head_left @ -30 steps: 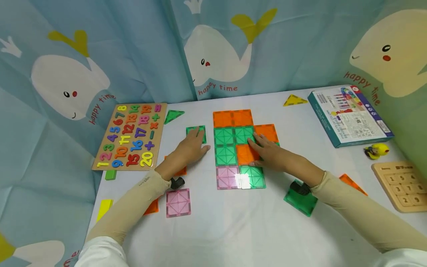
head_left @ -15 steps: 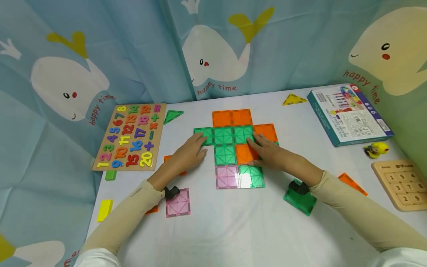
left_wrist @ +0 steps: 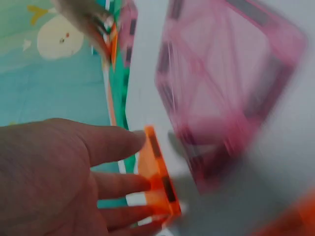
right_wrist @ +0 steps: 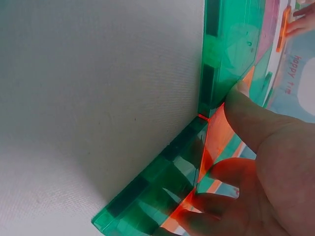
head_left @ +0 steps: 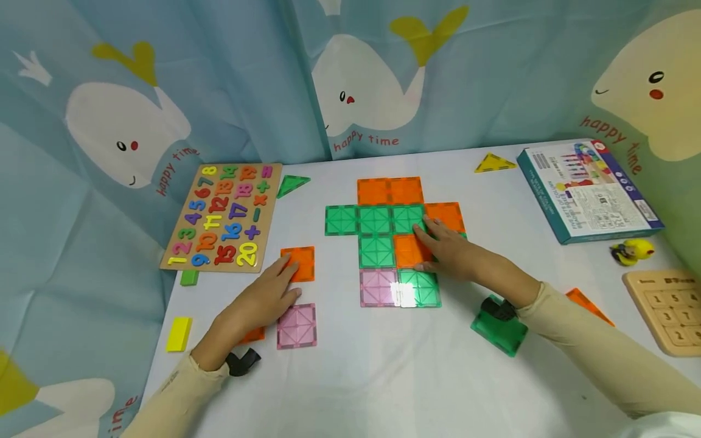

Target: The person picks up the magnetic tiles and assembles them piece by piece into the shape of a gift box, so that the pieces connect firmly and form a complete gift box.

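Fingertips of my left hand (head_left: pixel 260 301) touch the left part of a loose orange square magnetic tile (head_left: pixel 304 264); the left wrist view shows thumb and fingers extended at that tile (left_wrist: pixel 160 184). A loose pink tile (head_left: pixel 298 328) lies beside the thumb, and another orange tile (head_left: pixel 254 335) is partly hidden under the hand. My right hand (head_left: pixel 451 249) rests with spread fingers on the joined flat tiles, covering part of an orange tile (head_left: pixel 408 250). Green tiles (head_left: pixel 375 220) make up the group's middle, with a green one (head_left: pixel 341 220) sticking out left.
A number puzzle board (head_left: pixel 221 216) lies at left, near yellow (head_left: pixel 179 334) and green blocks (head_left: pixel 189 278). Green (head_left: pixel 292 184) and yellow triangles (head_left: pixel 493 162) lie at the back. A box (head_left: pixel 594 188), toy figure (head_left: pixel 630 250) and wooden number board (head_left: pixel 665 310) are at right.
My left hand slid a green square tile right against the group, let it go, then moved back toward the near left to the orange tile. My right hand stayed on the group.
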`<state>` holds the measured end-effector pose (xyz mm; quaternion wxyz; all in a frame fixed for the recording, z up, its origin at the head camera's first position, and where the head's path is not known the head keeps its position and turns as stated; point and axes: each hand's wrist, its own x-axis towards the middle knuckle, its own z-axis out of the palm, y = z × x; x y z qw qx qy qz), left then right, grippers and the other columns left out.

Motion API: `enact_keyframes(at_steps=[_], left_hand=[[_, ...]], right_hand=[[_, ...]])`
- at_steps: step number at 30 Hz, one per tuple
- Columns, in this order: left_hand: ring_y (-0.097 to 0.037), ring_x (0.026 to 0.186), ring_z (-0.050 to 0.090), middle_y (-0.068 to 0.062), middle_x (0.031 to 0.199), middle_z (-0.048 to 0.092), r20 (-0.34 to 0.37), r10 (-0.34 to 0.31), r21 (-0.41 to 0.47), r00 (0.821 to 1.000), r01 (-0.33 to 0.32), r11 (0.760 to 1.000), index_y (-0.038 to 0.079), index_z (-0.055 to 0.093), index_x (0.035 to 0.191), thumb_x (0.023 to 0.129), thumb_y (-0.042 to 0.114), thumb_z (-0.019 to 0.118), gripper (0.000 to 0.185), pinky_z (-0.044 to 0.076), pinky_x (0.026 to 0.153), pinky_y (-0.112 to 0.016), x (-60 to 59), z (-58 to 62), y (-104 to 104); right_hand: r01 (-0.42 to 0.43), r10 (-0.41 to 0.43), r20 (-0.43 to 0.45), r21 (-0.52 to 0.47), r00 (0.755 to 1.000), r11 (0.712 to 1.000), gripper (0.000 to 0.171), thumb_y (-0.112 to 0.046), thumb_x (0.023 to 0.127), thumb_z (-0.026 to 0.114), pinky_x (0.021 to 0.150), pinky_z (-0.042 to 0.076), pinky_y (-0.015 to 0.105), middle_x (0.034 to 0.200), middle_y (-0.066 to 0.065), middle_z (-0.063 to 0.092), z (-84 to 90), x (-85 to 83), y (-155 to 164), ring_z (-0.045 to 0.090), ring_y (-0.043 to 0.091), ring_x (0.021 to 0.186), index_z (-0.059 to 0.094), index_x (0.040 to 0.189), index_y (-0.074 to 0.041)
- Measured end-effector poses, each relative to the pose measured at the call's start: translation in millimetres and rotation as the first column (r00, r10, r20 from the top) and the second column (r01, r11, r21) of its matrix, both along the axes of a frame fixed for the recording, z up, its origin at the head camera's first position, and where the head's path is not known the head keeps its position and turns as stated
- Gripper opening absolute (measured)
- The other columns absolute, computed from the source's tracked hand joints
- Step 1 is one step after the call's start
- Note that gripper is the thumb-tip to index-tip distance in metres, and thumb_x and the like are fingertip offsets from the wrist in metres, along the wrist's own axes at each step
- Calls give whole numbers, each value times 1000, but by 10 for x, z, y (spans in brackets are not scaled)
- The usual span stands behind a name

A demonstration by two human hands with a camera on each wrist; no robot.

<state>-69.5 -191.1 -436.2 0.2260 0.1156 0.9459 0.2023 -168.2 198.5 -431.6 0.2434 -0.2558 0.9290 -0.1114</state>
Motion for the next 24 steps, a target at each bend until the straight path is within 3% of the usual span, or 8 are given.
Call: enact_keyframes(at_steps=[9,16,21,24], left_hand=[[-42,158,28,-26,171,25,-100,-161,-49,982,156,986,-1,36,162,108,25,57,64,25,129,-55,-280,-51,582],[-41,151,38,-24,163,38,-172,-226,-90,959,213,973,-2,48,155,109,25,57,54,31,126,-54,-510,-19,778],[-38,154,33,-20,167,31,-170,-259,57,951,272,961,9,49,157,107,27,64,54,32,126,-53,-737,-42,915],[-35,160,22,-17,174,19,-105,-295,121,950,307,944,16,40,164,106,30,67,66,29,128,-52,-875,-64,1046]], right_hand=[[6,-6,-5,6,1000,1000,90,-41,103,67,121,25,70,174,29,1,6,6,19,4,53,159,17,168,-2],[5,-4,-12,38,1000,999,91,-42,102,68,121,27,69,174,29,2,10,2,-18,6,52,159,18,168,-3],[-16,17,-39,23,999,1000,90,-42,102,69,120,29,69,173,30,7,32,6,-5,9,54,158,22,167,-1],[-23,22,-31,-23,999,999,89,-41,102,71,119,31,68,173,31,9,38,17,38,11,55,158,25,166,1]])
